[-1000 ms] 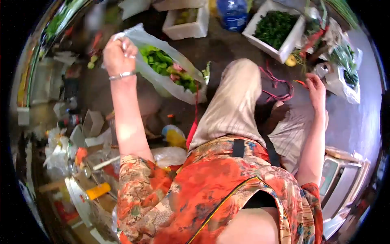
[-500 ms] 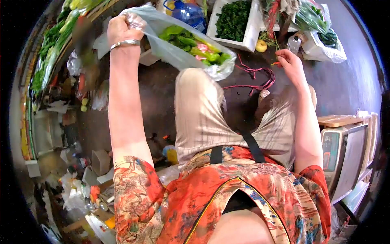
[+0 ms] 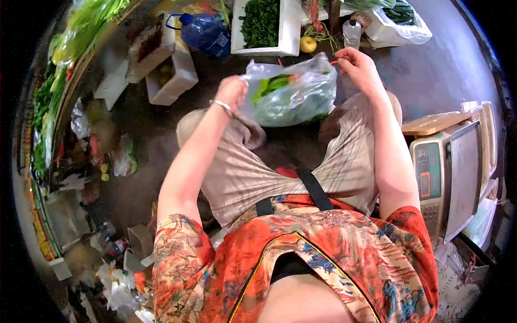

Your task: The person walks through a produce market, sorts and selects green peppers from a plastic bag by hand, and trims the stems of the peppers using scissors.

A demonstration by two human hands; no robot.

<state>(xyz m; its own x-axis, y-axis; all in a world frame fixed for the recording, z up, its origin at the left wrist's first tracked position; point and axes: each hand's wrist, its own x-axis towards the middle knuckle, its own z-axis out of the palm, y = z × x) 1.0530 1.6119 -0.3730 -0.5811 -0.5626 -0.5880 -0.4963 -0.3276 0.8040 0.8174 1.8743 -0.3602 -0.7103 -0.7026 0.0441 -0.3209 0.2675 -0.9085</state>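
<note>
A clear plastic bag (image 3: 296, 97) with green leafy vegetables (image 3: 273, 86) in it hangs between my knees. My left hand (image 3: 233, 92) is closed on the bag's gathered left edge; a bracelet circles that wrist. At the bag's upper right, my right hand (image 3: 360, 69) pinches a thin red-orange strip (image 3: 335, 62) between thumb and fingers. Whether the strip touches the bag I cannot tell. Some pink shows among the leaves. The bag's lower part is cloudy with glare, which partly hides what lies inside.
Beyond the bag are a white foam box (image 3: 291, 32) of dark greens, a blue water jug (image 3: 207, 36), a clear bottle (image 3: 352, 35) and a yellowish round fruit (image 3: 307, 44). A scale (image 3: 431, 169) stands on the right. Litter and plastic (image 3: 121, 285) lie lower left.
My left hand has come down and to the right, bringing the bag's edge nearer my right hand. The bag now sits more upright. The right hand still pinches the small strip; the view has shifted.
</note>
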